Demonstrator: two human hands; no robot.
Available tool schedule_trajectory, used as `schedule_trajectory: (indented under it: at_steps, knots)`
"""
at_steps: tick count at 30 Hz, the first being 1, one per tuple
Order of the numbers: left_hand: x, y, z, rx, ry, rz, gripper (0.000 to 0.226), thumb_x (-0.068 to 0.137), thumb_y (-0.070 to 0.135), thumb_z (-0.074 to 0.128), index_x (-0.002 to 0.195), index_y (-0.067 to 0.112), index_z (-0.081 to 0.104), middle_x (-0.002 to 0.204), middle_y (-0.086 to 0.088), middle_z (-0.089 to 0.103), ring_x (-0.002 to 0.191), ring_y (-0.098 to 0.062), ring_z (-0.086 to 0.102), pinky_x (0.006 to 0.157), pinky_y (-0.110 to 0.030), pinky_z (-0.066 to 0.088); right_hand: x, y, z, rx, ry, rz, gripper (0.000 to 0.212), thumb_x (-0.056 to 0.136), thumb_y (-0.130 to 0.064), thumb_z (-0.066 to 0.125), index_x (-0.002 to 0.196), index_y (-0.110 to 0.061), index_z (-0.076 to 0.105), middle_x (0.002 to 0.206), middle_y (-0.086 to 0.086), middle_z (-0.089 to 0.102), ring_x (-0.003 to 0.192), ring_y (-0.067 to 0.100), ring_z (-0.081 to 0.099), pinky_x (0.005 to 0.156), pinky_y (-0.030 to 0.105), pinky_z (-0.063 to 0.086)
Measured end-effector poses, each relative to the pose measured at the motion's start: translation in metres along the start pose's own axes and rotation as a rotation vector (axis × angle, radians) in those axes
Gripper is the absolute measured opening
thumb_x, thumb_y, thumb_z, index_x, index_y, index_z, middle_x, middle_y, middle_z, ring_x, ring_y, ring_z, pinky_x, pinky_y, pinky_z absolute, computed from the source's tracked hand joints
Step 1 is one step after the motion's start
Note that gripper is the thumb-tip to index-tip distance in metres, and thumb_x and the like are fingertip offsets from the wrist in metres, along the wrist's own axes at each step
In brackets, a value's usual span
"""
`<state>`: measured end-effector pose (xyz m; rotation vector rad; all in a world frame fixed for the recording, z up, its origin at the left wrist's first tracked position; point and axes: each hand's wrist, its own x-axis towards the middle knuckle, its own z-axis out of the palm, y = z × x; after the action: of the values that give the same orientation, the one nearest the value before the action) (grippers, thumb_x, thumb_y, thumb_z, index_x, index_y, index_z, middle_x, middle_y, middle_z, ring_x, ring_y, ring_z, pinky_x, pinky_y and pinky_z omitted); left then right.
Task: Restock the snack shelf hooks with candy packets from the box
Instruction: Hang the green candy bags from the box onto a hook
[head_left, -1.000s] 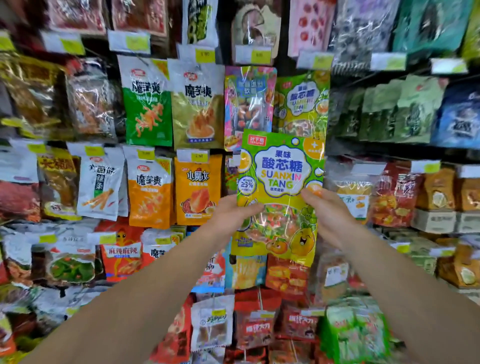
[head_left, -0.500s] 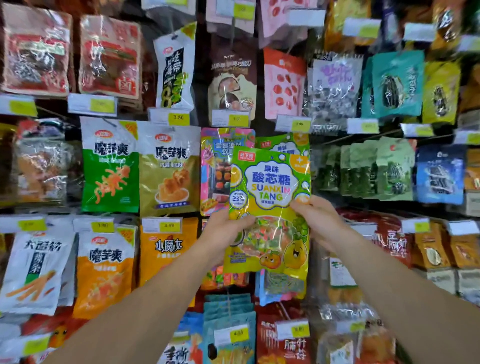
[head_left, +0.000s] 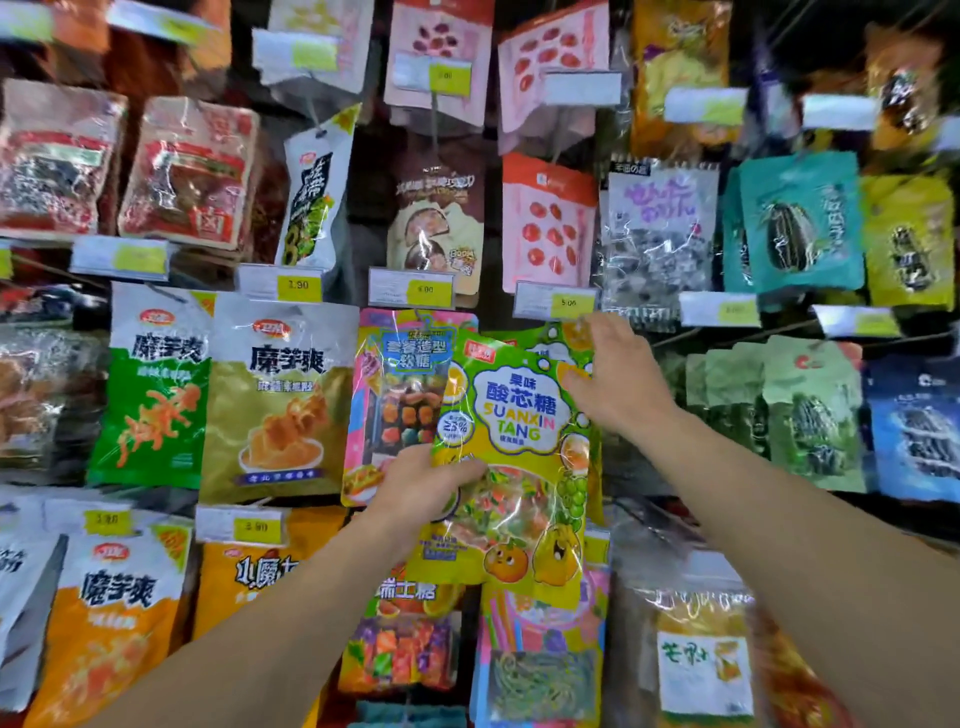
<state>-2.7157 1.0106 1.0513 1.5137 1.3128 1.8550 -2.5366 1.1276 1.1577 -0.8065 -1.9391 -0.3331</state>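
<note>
your left hand (head_left: 415, 480) is pinching the glossy, crinkled green candy packet (head_left: 511, 467) at its left edge; your right hand (head_left: 615, 379) is pressing relaxed fingers (head_left: 582, 387) against its top right corner.

Candy packet (head_left: 511, 457) reads "SUANXIN TANG"; price tag (head_left: 292, 285) "3.90".

**Bright packets around the hands**

The candy packet (head_left: 514, 452) is lime green and yellow, with a white cloud label, blue and orange lettering, and cartoon orange and yellow fruit faces. Beyond the left hand's fingers (head_left: 462, 470) hangs a pink packet (head_left: 400, 395) with multicoloured sweets. Above the right hand's fingertips (head_left: 587, 325), a white price tag (head_left: 556, 301) carries a yellow patch.
</note>
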Motion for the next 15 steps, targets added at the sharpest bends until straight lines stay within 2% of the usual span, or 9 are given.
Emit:
schedule_trajectory:
  at_steps: [2,3,5,7,10,13,15]
  knots:
    - [0.001,0.010,0.008,-0.006,0.012,0.009,0.036,0.090,0.015,0.068,0.065,0.026,0.043,0.064,0.019,0.049,0.061,0.003,0.047,0.067,-0.021,0.039,0.012,0.003,0.000,-0.032,-0.005,-0.044,0.069,0.081,-0.024,0.062,0.143,-0.011,0.036,0.144,0.012,0.040,0.129,0.036,0.041,0.109,0.041,0.035]
    - [0.004,0.011,0.011,-0.004,0.032,0.004,0.037,0.090,0.014,0.067,0.065,0.025,0.043,0.060,0.019,0.051,0.058,0.006,0.048,0.066,-0.020,0.040,0.017,0.004,-0.001,-0.036,-0.006,-0.059,0.071,0.080,-0.024,0.061,0.144,-0.013,0.034,0.145,0.011,0.039,0.131,0.036,0.039,0.111,0.041,0.034]
    - [0.019,0.007,0.017,0.035,0.074,-0.017,0.028,0.087,0.014,0.070,0.064,0.021,0.055,0.057,0.011,0.061,0.061,-0.006,0.058,0.057,-0.021,0.042,0.025,0.006,-0.002,-0.047,-0.018,-0.075,0.074,0.081,-0.023,0.061,0.147,-0.014,0.030,0.151,0.009,0.032,0.136,0.035,0.033,0.112,0.043,0.032]
    - [0.026,0.005,0.018,0.060,0.087,-0.042,0.023,0.082,0.017,0.073,0.063,0.016,0.061,0.062,0.001,0.062,0.064,-0.017,0.056,0.060,-0.025,0.039,0.028,0.007,-0.002,-0.102,-0.042,-0.080,0.077,0.083,-0.023,0.060,0.150,-0.014,0.025,0.157,0.006,0.023,0.140,0.033,0.027,0.114,0.044,0.030]
    - [0.030,0.008,0.022,0.042,0.108,-0.046,0.013,0.080,0.018,0.074,0.071,0.013,0.066,0.071,-0.003,0.065,0.069,-0.020,0.060,0.068,-0.029,0.042,0.035,0.012,-0.004,-0.141,-0.045,-0.096,0.080,0.086,-0.026,0.059,0.154,-0.015,0.019,0.161,0.002,0.015,0.143,0.030,0.021,0.116,0.042,0.026]
    - [0.033,0.008,0.025,0.037,0.138,-0.037,0.011,0.081,0.019,0.074,0.077,0.009,0.069,0.077,-0.004,0.071,0.076,-0.020,0.065,0.068,-0.028,0.043,0.043,0.013,-0.005,-0.146,-0.031,-0.119,0.079,0.086,-0.027,0.057,0.154,-0.015,0.019,0.160,0.002,0.018,0.143,0.029,0.021,0.117,0.042,0.025]
    - [0.035,0.009,0.028,0.031,0.171,-0.058,0.021,0.079,0.024,0.075,0.090,0.006,0.071,0.091,-0.005,0.075,0.088,-0.019,0.067,0.071,-0.027,0.043,0.047,0.013,-0.006,-0.151,-0.028,-0.134,0.076,0.087,-0.028,0.056,0.153,-0.015,0.021,0.157,0.002,0.022,0.141,0.030,0.022,0.116,0.042,0.027]
